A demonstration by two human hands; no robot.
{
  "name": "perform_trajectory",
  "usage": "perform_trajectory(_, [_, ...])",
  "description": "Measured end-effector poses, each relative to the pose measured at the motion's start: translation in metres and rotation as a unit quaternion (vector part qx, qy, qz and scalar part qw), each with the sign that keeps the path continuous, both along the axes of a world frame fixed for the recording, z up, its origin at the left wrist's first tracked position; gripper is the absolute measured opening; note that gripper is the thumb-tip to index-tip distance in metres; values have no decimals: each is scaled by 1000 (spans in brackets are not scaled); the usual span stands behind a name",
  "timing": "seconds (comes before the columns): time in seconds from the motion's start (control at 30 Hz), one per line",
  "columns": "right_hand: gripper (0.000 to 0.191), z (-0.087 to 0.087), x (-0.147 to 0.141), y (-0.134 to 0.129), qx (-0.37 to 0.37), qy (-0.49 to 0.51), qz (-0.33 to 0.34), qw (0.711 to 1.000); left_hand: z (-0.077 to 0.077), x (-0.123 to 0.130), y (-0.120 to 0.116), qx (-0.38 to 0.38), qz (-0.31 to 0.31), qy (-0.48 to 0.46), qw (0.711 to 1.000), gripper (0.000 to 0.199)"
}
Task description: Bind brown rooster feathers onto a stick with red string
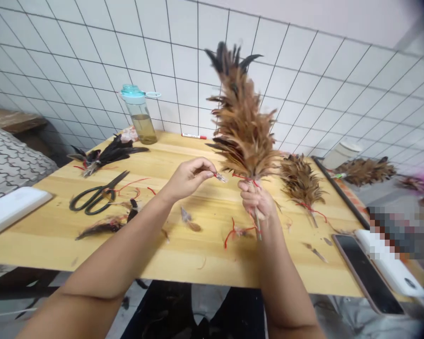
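Head view: the right hand (256,200) has a closed grip around the stem of a brown feather duster (242,117), held upright above the table (198,254). Just left of it, the left hand (188,179) pinches a small red-bound quill (219,177). Black-handled scissors (98,195) lie farther left.

Smooth, satin wood tabletop (198,249) (pale, faintly grained), soft brown feathers (242,113), clear plastic bottle (139,115).
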State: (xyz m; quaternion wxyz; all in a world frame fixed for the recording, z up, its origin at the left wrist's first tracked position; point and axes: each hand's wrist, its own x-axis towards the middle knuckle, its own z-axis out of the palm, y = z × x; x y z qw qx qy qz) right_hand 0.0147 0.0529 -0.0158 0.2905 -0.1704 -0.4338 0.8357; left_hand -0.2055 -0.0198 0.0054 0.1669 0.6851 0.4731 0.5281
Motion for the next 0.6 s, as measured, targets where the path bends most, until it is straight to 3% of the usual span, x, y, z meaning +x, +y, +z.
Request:
perform_trajectory(0.1, [30,-2,10,4,8,9,63,998,3,6,-4,28,-7,-44,999,12])
perform_trajectory(0.3, [32,-11,-2,2,-4,-33,91,995,9,24,-10,118,27,65,991,12])
perform_trajectory(0.6, [35,-9,-9,1,-6,-133,176,975,1,20,-3,65,50,137,987,14])
